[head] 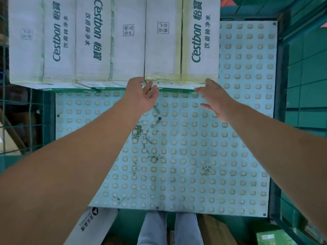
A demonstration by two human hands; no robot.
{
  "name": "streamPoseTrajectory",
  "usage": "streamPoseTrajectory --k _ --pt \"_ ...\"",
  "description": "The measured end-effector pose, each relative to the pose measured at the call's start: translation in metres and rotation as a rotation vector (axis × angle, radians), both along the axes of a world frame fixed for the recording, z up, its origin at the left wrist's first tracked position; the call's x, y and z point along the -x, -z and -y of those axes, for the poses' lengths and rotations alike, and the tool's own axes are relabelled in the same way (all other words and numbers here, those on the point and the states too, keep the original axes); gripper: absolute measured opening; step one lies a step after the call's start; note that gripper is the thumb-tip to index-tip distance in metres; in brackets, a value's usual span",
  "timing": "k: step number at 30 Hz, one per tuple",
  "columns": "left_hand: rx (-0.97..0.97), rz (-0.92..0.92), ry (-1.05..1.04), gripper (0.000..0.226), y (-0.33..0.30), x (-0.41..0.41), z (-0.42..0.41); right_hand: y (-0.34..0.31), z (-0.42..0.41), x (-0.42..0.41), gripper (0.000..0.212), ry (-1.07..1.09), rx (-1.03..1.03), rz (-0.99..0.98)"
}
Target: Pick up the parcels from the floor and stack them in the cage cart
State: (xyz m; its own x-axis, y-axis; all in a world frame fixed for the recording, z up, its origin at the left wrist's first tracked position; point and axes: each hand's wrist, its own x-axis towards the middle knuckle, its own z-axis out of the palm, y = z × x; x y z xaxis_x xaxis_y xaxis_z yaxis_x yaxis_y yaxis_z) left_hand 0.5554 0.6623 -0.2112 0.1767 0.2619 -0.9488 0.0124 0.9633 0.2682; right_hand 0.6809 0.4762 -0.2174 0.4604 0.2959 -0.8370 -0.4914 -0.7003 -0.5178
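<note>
Both my forearms reach forward from the bottom corners, over the studded pale-blue cart floor (pixel 177 156). Below its near edge I see my grey trouser legs (pixel 169 227), a white printed carton (pixel 92 225) lying at the lower left, a brown cardboard box (pixel 219 230) and a green box (pixel 272 236) at the lower right, all down on the floor outside the cart.

My left hand (pixel 141 96) is open, fingers relaxed, with its fingertips at the near left corner of the rightmost C'estbon water carton (pixel 180 50). My right hand (pixel 215 99) is also open, fingers extended, lying just beside that carton's near right corner; I cannot tell whether it touches.

That carton stands at the far side of the cage cart, its seams sealed with yellowish tape. To its left, two more C'estbon cartons (pixel 76 41) sit in the same row, touching one another. Green wire mesh (pixel 304 85) walls the cart on the right, and similar mesh (pixel 21 121) stands on the left.
</note>
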Motion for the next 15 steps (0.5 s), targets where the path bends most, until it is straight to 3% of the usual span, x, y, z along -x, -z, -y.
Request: streamPoseTrajectory --k 4,15 --pt "-0.027 -0.011 0.038 0.047 -0.012 0.012 0.014 -0.012 0.007 0.021 0.065 0.002 -0.018 0.007" --pt "-0.024 -0.021 0.129 0.018 -0.113 0.09 0.084 -0.124 0.052 0.109 0.039 0.093 -0.094 -0.153"
